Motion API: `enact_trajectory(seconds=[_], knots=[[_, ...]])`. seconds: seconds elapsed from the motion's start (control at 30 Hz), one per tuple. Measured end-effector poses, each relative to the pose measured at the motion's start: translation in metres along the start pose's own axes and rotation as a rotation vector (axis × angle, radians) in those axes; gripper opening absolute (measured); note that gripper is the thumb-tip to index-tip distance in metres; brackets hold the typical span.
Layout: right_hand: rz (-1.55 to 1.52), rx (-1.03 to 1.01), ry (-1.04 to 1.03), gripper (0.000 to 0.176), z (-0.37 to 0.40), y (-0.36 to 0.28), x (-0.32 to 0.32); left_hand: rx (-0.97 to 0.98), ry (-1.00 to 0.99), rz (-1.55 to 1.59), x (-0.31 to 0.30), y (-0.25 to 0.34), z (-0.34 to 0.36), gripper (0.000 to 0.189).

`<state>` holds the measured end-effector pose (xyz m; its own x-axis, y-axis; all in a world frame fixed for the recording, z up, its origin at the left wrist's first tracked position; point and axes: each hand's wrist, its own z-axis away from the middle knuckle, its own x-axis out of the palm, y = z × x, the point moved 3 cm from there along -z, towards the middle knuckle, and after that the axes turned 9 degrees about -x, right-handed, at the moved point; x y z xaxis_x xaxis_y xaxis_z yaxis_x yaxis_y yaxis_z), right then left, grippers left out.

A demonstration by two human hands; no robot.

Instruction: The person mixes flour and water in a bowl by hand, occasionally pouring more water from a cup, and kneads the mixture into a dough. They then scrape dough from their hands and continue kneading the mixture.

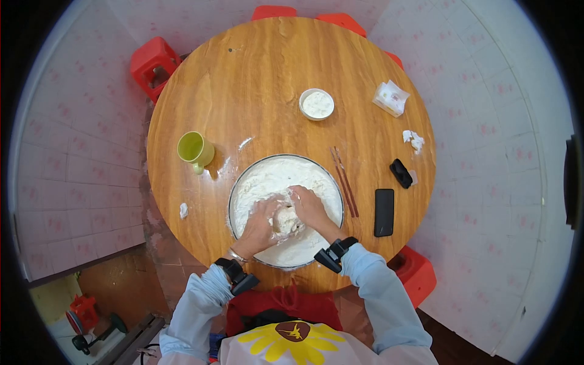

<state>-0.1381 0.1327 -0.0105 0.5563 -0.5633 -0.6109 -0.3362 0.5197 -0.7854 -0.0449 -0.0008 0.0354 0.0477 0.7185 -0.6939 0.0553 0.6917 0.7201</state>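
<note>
A wide round basin (230,210) with a dark rim stands at the near side of the table, its inside covered in white flour (292,170). Between my two hands sits a rough, floury lump of dough (288,222). My left hand (261,222) is curved round the dough's left side, with flour stuck to its fingers. From the upper right, my right hand (308,207) presses on the dough, fingers bent round its far edge. Some of the fingertips are hidden in the dough and flour.
On the round wooden table (261,79) are a green mug (194,149), a bowl of flour (317,104), chopsticks (345,182), a phone (384,212), a black object (400,173), crumpled tissue (413,141) and a tissue pack (391,98). Red stools (152,67) surround it.
</note>
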Motion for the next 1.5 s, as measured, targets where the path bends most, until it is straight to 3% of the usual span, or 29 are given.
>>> enact_trajectory(seconds=[0.07, 0.17, 0.3, 0.33, 0.5, 0.57, 0.77, 1.0, 1.1, 1.17, 1.2, 1.27, 1.37, 1.4, 1.43, 1.47, 1.5], knots=[[0.014, -0.046, 0.068, 0.030, 0.014, -0.004, 0.001, -0.101, -0.026, 0.013, -0.007, 0.001, 0.001, 0.089], [0.079, -0.102, 0.143, 0.034, 0.036, -0.039, -0.004, -0.101, -0.144, 0.016, -0.012, 0.002, -0.003, 0.100], [0.164, -0.124, 0.254, 0.040, 0.070, -0.060, 0.015, -0.059, -0.201, -0.064, 0.007, 0.003, 0.002, 0.100], [0.191, -0.161, 0.328, 0.041, 0.078, -0.064, 0.017, -0.069, -0.182, -0.036, 0.010, 0.003, 0.007, 0.095], [0.236, -0.197, 0.306, 0.045, 0.092, -0.034, 0.052, -0.130, -0.085, -0.088, 0.036, -0.007, 0.031, 0.079], [0.229, -0.334, 0.367, 0.040, 0.088, -0.026, 0.054, -0.133, -0.067, -0.143, 0.038, -0.007, 0.030, 0.071], [0.248, -0.366, 0.314, 0.033, 0.058, -0.012, 0.040, -0.231, -0.065, -0.161, 0.039, -0.021, 0.009, 0.058], [0.235, -0.349, 0.342, 0.026, 0.021, -0.006, 0.023, -0.297, -0.084, -0.112, 0.035, -0.032, -0.022, 0.044], [0.209, -0.307, 0.319, 0.023, 0.003, -0.006, 0.012, -0.282, 0.008, -0.057, 0.033, -0.034, -0.032, 0.040], [0.216, -0.301, 0.295, 0.021, -0.013, -0.006, 0.007, -0.480, -0.006, -0.022, 0.039, -0.041, -0.036, 0.039], [0.220, -0.285, 0.264, 0.020, -0.022, -0.007, 0.004, -0.467, 0.008, -0.027, 0.043, -0.040, -0.038, 0.039], [0.224, -0.278, 0.230, 0.018, -0.034, -0.009, -0.001, -0.638, 0.120, 0.059, 0.047, -0.045, -0.041, 0.040], [0.002, -0.268, 0.204, 0.020, -0.050, 0.005, 0.000, -0.610, 0.169, 0.247, 0.052, -0.044, -0.026, 0.052], [-0.026, -0.183, 0.301, 0.022, -0.049, 0.016, -0.004, -0.584, 0.196, 0.359, 0.060, -0.051, -0.018, 0.058], [-0.055, -0.096, 0.395, 0.025, -0.046, 0.025, -0.010, -0.476, 0.135, 0.270, 0.072, -0.063, -0.012, 0.070], [-0.053, -0.104, 0.393, 0.025, -0.043, 0.029, -0.017, -0.476, 0.143, 0.270, 0.070, -0.060, -0.006, 0.070], [-0.039, 0.008, 0.397, 0.027, -0.038, 0.038, -0.026, -0.552, 0.098, 0.487, 0.066, -0.055, -0.001, 0.073]])
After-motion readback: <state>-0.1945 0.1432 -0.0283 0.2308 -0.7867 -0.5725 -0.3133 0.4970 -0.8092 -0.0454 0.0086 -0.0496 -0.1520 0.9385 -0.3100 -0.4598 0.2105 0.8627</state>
